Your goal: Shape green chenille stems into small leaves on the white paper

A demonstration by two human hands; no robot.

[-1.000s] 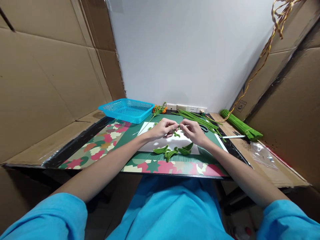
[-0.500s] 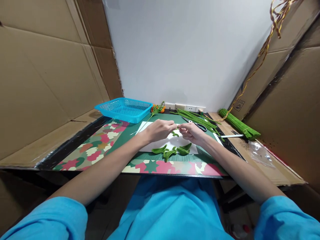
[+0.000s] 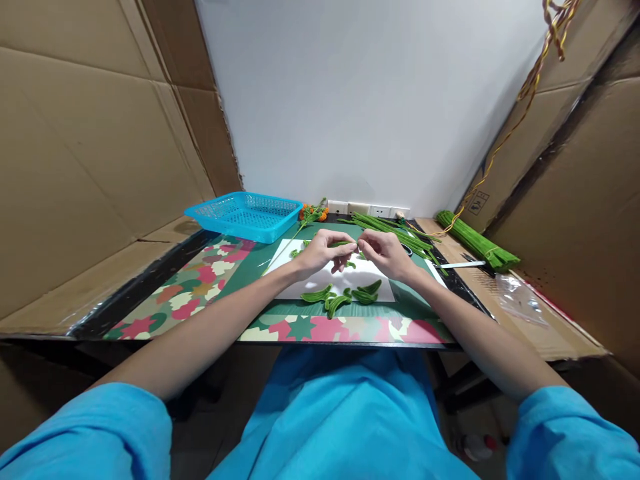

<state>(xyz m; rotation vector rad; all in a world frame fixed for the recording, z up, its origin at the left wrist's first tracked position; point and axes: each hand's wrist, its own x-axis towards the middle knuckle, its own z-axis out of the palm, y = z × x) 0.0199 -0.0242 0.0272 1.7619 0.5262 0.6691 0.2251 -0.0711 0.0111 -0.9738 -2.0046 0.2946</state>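
My left hand [image 3: 327, 252] and my right hand [image 3: 384, 253] meet fingertip to fingertip above a white sheet of paper [image 3: 287, 283]. A short green pipe cleaner [image 3: 341, 244] shows between the fingers of my left hand, its end reaching the pinched fingertips of my right hand. Fingers hide most of it. Below the hands, on the near part of the paper, lie several leaf shapes bent from green pipe cleaner [image 3: 316, 295]. A small curled green piece [image 3: 351, 265] rests just under the hands.
At the back left stands a blue plastic basket [image 3: 245, 217], with orange flowers [image 3: 314, 212] beside it. Loose green pipe cleaners [image 3: 395, 233] lie back right, partly over scissors [image 3: 407, 251]. Farther right are a thick green bundle [image 3: 477, 241] and a clear plastic bag [image 3: 520, 300]. Cardboard walls enclose both sides.
Both hands have turned and risen slightly, with the left fingers now opened out more and the green piece more visible. The leaf shapes stay where they were on the paper.
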